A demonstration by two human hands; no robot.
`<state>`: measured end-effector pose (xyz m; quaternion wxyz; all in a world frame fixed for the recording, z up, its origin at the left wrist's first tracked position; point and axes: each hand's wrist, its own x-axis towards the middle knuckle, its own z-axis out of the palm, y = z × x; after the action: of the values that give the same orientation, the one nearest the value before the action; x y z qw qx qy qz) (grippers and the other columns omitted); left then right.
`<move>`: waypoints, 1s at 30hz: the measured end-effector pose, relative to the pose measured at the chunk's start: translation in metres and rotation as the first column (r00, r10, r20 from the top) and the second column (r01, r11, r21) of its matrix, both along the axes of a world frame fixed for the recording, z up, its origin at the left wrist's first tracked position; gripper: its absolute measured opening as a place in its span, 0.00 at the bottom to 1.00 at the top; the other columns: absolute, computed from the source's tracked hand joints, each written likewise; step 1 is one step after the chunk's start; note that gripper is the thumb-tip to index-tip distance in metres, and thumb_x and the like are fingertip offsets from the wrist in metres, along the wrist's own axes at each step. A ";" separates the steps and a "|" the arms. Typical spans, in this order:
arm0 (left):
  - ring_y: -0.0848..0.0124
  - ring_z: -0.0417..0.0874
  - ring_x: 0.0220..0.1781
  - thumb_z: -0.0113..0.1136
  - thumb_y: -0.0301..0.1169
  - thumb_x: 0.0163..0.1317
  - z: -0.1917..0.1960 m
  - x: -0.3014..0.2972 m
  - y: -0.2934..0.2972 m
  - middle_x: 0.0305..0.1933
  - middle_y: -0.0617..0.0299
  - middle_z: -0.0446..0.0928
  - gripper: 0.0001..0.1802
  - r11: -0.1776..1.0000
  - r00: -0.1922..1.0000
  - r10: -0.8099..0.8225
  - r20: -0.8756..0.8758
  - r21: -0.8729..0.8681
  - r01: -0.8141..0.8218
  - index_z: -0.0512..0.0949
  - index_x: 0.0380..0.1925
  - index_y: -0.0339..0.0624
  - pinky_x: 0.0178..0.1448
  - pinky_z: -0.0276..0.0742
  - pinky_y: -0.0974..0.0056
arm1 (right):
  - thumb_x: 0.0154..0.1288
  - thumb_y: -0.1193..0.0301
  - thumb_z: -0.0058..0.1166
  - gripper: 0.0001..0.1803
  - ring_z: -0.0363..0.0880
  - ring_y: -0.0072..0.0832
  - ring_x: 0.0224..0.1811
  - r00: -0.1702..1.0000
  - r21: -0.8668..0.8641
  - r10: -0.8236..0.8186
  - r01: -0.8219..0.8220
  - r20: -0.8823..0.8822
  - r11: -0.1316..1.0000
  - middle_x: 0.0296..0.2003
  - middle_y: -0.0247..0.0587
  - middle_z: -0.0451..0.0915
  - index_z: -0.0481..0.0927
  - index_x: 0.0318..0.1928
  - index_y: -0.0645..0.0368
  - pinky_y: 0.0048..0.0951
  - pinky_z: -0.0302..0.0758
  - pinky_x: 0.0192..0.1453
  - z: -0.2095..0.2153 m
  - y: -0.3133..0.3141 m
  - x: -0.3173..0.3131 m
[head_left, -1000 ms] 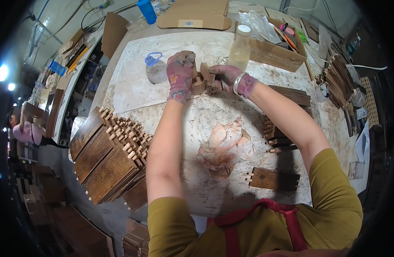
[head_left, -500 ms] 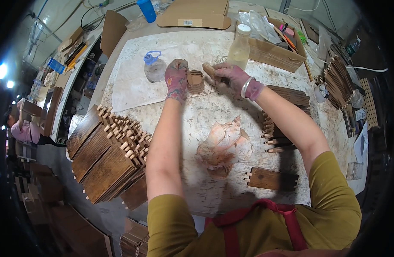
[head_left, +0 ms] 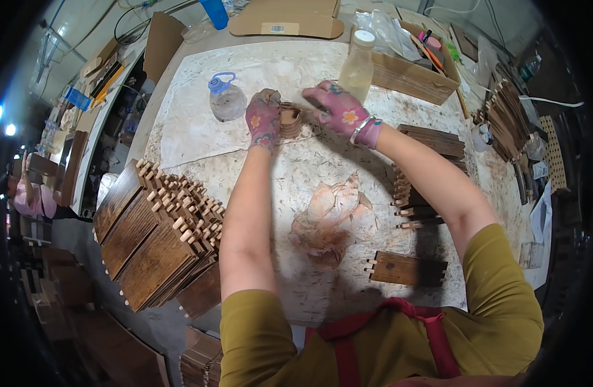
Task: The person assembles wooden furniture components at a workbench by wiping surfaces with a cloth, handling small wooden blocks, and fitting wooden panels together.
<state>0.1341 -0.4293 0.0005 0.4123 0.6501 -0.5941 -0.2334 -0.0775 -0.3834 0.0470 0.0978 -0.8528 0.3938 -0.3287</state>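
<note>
A small round brown container (head_left: 290, 128) with ridged sides stands upright on the worktable. My left hand (head_left: 262, 122), in a pink flowered glove, is closed against its left side, the fingertips mostly hidden. Bent inward just right of the rim is my gloved right hand (head_left: 343, 115), a silvery bracelet at its wrist. A thin brownish thing shows blurred between its fingertips and the container; its kind cannot be made out. A clear jug (head_left: 228, 103) with a blue handled cap stands left of my left hand. Behind my right hand is a bottle of yellowish liquid (head_left: 356, 68).
Brown wooden slats (head_left: 145, 242) with pale dowels are piled at the left; more slats (head_left: 432, 138) lie at the right. A single slat (head_left: 407, 268) and a crumpled stained cloth (head_left: 335, 216) lie nearer me. A cardboard box (head_left: 412, 80) stands at the back. Another person (head_left: 35, 197) is far left.
My right hand has moved left and turned palm-down toward the container's rim. The brown block it held up clearly before is now mostly hidden. My left hand stays beside the container.
</note>
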 end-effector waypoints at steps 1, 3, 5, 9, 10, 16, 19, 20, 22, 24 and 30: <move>0.54 0.83 0.49 0.59 0.40 0.66 0.001 -0.002 0.000 0.47 0.50 0.83 0.14 1.000 1.000 -0.005 -0.002 0.020 0.005 0.84 0.41 0.42 0.53 0.76 0.57 | 0.59 0.71 0.56 0.24 0.77 0.48 0.51 0.999 0.044 0.029 -0.028 -0.034 0.999 0.49 0.49 0.73 0.74 0.59 0.50 0.45 0.77 0.53 -0.001 0.002 0.004; 0.54 0.83 0.50 0.59 0.40 0.66 0.002 0.002 0.000 0.47 0.50 0.82 0.14 1.000 1.000 -0.007 0.005 0.021 0.007 0.84 0.41 0.43 0.54 0.76 0.57 | 0.58 0.72 0.56 0.24 0.76 0.49 0.51 0.973 0.101 0.077 -0.056 -0.216 0.993 0.49 0.50 0.73 0.74 0.58 0.53 0.44 0.77 0.52 -0.002 0.009 0.010; 0.54 0.83 0.50 0.59 0.39 0.65 -0.002 0.001 -0.001 0.46 0.50 0.82 0.13 1.000 1.000 -0.018 0.006 -0.013 0.018 0.84 0.41 0.43 0.54 0.76 0.57 | 0.59 0.73 0.56 0.24 0.78 0.44 0.48 0.958 0.065 -0.010 0.030 -0.286 0.997 0.48 0.48 0.75 0.74 0.58 0.56 0.42 0.78 0.48 0.000 0.015 0.000; 0.53 0.82 0.52 0.60 0.36 0.64 0.003 -0.004 0.001 0.48 0.49 0.82 0.13 0.986 0.996 0.030 0.086 -0.167 -0.015 0.83 0.43 0.40 0.56 0.76 0.56 | 0.65 0.70 0.56 0.23 0.81 0.32 0.40 0.917 0.753 -0.232 -0.103 0.325 0.650 0.47 0.43 0.78 0.73 0.60 0.63 0.33 0.79 0.38 0.011 0.038 -0.038; 0.52 0.81 0.52 0.60 0.35 0.63 0.007 -0.004 0.006 0.49 0.48 0.81 0.14 0.960 0.990 0.095 0.105 -0.271 -0.063 0.82 0.44 0.39 0.56 0.76 0.56 | 0.70 0.68 0.55 0.24 0.82 0.26 0.39 0.694 0.775 -0.355 -0.506 0.626 0.378 0.46 0.42 0.80 0.71 0.62 0.67 0.27 0.79 0.36 0.007 0.042 -0.053; 0.62 0.80 0.55 0.61 0.33 0.65 0.067 -0.023 0.022 0.57 0.53 0.79 0.19 0.722 0.948 0.183 0.259 -0.690 0.050 0.78 0.54 0.38 0.60 0.75 0.59 | 0.73 0.67 0.52 0.26 0.82 0.33 0.53 0.180 0.407 -0.516 -0.837 0.837 0.367 0.56 0.47 0.78 0.67 0.68 0.62 0.31 0.82 0.53 0.043 0.175 -0.132; 0.64 0.82 0.53 0.59 0.33 0.67 0.123 -0.094 0.099 0.55 0.56 0.81 0.18 0.771 0.892 -0.435 -0.122 -0.562 0.298 0.78 0.54 0.38 0.58 0.77 0.64 | 0.72 0.69 0.53 0.27 0.80 0.34 0.55 0.184 0.463 -0.500 -0.720 0.846 0.517 0.57 0.45 0.78 0.67 0.69 0.56 0.33 0.81 0.55 0.060 0.267 -0.185; 0.62 0.83 0.51 0.58 0.33 0.68 0.137 -0.111 0.142 0.53 0.56 0.82 0.17 0.790 0.865 -0.490 -0.108 -0.475 0.388 0.79 0.54 0.40 0.57 0.78 0.63 | 0.72 0.72 0.52 0.27 0.80 0.33 0.57 0.160 0.494 -0.529 -0.646 0.833 0.583 0.59 0.45 0.76 0.67 0.69 0.55 0.32 0.81 0.55 0.057 0.296 -0.199; 0.62 0.83 0.51 0.57 0.32 0.69 0.131 -0.144 0.217 0.52 0.57 0.83 0.14 0.674 0.739 -0.673 0.032 -0.384 0.631 0.80 0.52 0.46 0.57 0.79 0.62 | 0.71 0.69 0.53 0.28 0.79 0.30 0.54 0.457 0.577 -0.438 -0.224 0.774 0.786 0.61 0.46 0.73 0.66 0.70 0.55 0.28 0.81 0.53 0.024 0.365 -0.240; 0.63 0.85 0.50 0.60 0.32 0.65 0.110 -0.161 0.285 0.50 0.57 0.83 0.14 0.462 0.522 -0.808 0.273 -0.256 0.849 0.81 0.51 0.48 0.56 0.80 0.61 | 0.69 0.65 0.55 0.31 0.79 0.26 0.48 0.223 0.775 -0.742 -0.222 0.632 0.592 0.55 0.46 0.74 0.66 0.70 0.58 0.24 0.81 0.50 0.048 0.407 -0.233; 0.53 0.73 0.64 0.70 0.42 0.52 0.030 -0.182 0.356 0.63 0.51 0.72 0.41 0.334 0.174 -0.775 0.607 0.160 0.929 0.68 0.67 0.46 0.69 0.65 0.50 | 0.69 0.61 0.53 0.25 0.70 0.18 0.36 0.179 0.899 -0.881 -0.068 0.438 0.433 0.38 0.28 0.75 0.75 0.63 0.57 0.21 0.69 0.38 -0.014 0.487 -0.198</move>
<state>-0.0484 -0.0734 0.0305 0.0773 0.1775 -0.9719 -0.1341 -0.2756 0.1039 0.0334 0.5407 -0.1943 0.6089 -0.5470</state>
